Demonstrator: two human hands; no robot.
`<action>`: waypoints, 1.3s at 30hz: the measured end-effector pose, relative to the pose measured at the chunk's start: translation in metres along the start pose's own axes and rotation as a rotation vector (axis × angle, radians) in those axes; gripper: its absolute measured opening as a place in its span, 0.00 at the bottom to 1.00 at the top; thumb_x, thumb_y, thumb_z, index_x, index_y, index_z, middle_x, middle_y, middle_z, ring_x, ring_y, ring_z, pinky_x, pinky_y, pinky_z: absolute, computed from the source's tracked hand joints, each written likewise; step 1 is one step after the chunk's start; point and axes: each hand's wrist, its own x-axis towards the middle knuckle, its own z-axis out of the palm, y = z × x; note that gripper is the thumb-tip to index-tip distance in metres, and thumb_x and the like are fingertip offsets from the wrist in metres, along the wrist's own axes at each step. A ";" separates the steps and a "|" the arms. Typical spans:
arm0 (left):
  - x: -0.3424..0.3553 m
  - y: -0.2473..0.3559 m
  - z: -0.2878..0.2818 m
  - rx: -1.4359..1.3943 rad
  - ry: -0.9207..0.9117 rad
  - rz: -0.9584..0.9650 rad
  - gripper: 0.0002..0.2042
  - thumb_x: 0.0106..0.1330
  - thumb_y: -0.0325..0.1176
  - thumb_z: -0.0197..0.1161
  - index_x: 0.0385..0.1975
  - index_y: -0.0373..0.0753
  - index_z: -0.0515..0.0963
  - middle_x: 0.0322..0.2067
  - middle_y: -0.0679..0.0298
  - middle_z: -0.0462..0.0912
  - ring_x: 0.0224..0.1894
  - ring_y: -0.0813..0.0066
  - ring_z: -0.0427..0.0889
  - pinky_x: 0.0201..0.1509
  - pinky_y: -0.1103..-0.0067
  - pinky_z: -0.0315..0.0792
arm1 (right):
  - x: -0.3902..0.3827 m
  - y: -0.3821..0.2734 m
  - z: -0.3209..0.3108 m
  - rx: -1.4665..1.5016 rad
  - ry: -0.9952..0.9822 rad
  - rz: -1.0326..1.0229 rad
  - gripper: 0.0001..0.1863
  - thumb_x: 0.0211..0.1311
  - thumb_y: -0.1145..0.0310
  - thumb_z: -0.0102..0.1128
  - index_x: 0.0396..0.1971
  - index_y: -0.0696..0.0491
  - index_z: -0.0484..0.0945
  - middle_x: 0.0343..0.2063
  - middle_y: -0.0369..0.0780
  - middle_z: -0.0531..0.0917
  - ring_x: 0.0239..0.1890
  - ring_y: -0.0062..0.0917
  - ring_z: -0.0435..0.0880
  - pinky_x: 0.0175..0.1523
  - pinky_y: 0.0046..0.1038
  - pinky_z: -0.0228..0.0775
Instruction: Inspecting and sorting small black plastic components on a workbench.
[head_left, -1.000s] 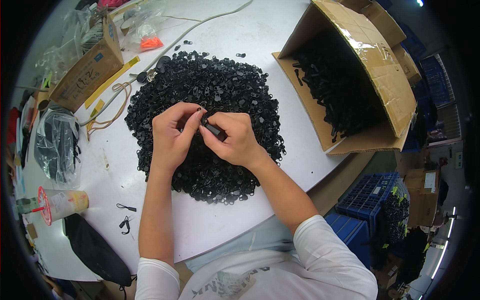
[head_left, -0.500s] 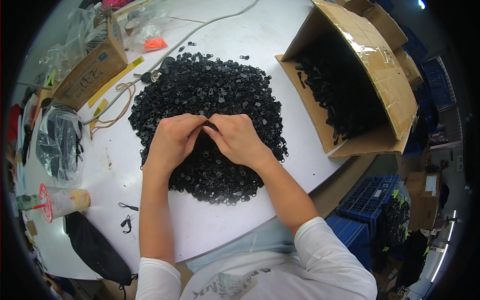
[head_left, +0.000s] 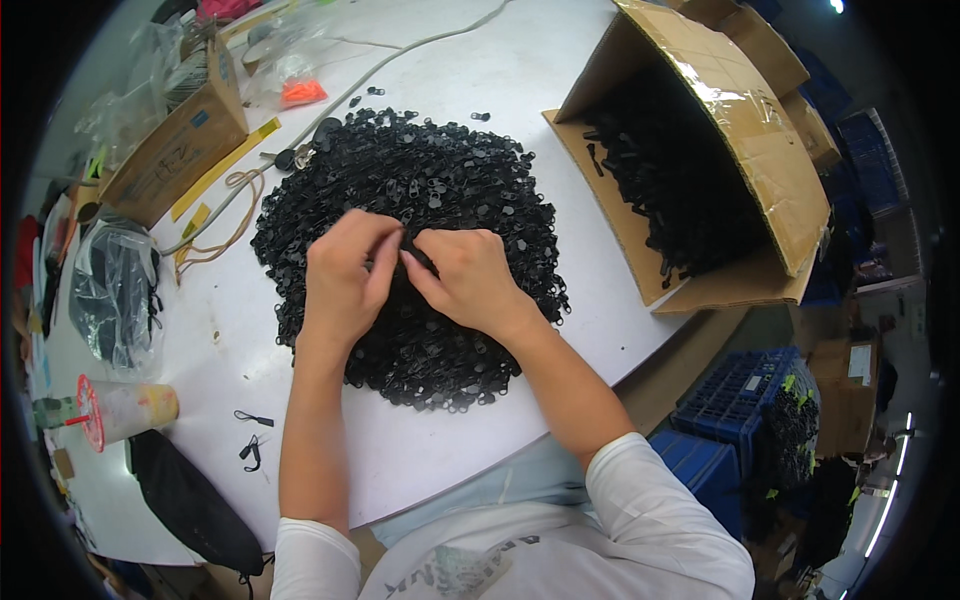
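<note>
A broad heap of small black zipper pulls [head_left: 460, 185], many with a hole at one end, lies on the white table. Over its middle, my left hand [head_left: 348, 265] is closed with thumb and fingertips pinched together. My right hand [head_left: 470, 275] is close beside it, fingers curled in and thumb pointing towards the left hand. A narrow gap shows between the two hands' fingertips. Whatever they hold is small and dark and cannot be told from the black heap behind.
An open cardboard box [head_left: 735, 95] with black stick-like pieces lies on its side at the right. A smaller carton [head_left: 175, 160], cable, keys [head_left: 290, 158] and orange bits [head_left: 302, 93] are at the far left. Nearer are a drink cup [head_left: 130, 410] and black pouch [head_left: 190, 500].
My fingertips, which met over the heap, have come slightly apart. My left hand has risen a little and turned, while the right stays almost in place.
</note>
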 end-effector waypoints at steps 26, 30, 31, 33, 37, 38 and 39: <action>-0.002 -0.007 -0.006 -0.073 -0.029 0.046 0.02 0.60 0.22 0.61 0.28 0.31 0.75 0.23 0.58 0.76 0.25 0.68 0.76 0.30 0.79 0.69 | 0.001 0.007 -0.002 0.068 0.140 -0.267 0.07 0.47 0.74 0.64 0.20 0.54 0.73 0.17 0.38 0.74 0.20 0.34 0.77 0.24 0.31 0.68; -0.004 -0.012 -0.018 -0.184 -0.297 -0.169 0.07 0.61 0.24 0.60 0.23 0.31 0.71 0.19 0.58 0.74 0.22 0.67 0.73 0.26 0.76 0.65 | 0.000 0.008 0.004 0.057 0.077 -0.302 0.10 0.52 0.67 0.64 0.18 0.52 0.71 0.17 0.37 0.75 0.21 0.31 0.79 0.26 0.31 0.70; -0.003 -0.016 -0.028 -0.092 -0.344 -0.108 0.08 0.60 0.24 0.60 0.22 0.31 0.71 0.18 0.58 0.73 0.21 0.66 0.72 0.26 0.76 0.65 | 0.000 0.006 0.005 0.052 0.045 -0.311 0.10 0.51 0.69 0.65 0.19 0.53 0.72 0.17 0.37 0.74 0.20 0.32 0.77 0.24 0.31 0.68; -0.005 -0.022 -0.051 0.108 -0.256 0.015 0.07 0.58 0.23 0.61 0.20 0.31 0.72 0.16 0.58 0.72 0.20 0.64 0.70 0.26 0.75 0.63 | 0.003 -0.002 0.007 0.083 0.031 -0.348 0.10 0.51 0.70 0.66 0.19 0.53 0.72 0.17 0.37 0.73 0.19 0.32 0.75 0.23 0.31 0.66; 0.004 -0.013 -0.051 -0.040 -0.175 0.105 0.05 0.58 0.23 0.62 0.23 0.33 0.75 0.18 0.59 0.74 0.20 0.66 0.72 0.25 0.76 0.63 | 0.001 -0.010 -0.006 0.106 0.052 -0.343 0.08 0.51 0.70 0.66 0.20 0.54 0.75 0.16 0.38 0.74 0.18 0.32 0.76 0.23 0.31 0.66; 0.001 -0.021 -0.047 -0.110 -0.193 0.060 0.05 0.58 0.24 0.63 0.22 0.32 0.75 0.19 0.59 0.74 0.20 0.68 0.73 0.24 0.77 0.63 | -0.001 -0.006 -0.008 0.109 0.042 -0.319 0.08 0.52 0.69 0.66 0.21 0.54 0.76 0.16 0.39 0.75 0.18 0.33 0.76 0.23 0.32 0.66; -0.001 -0.022 -0.045 -0.188 -0.178 -0.041 0.07 0.58 0.27 0.66 0.25 0.32 0.75 0.18 0.60 0.75 0.20 0.71 0.73 0.24 0.78 0.63 | -0.001 -0.002 -0.009 0.130 -0.003 -0.276 0.09 0.54 0.69 0.65 0.21 0.55 0.76 0.16 0.39 0.75 0.18 0.34 0.76 0.23 0.33 0.66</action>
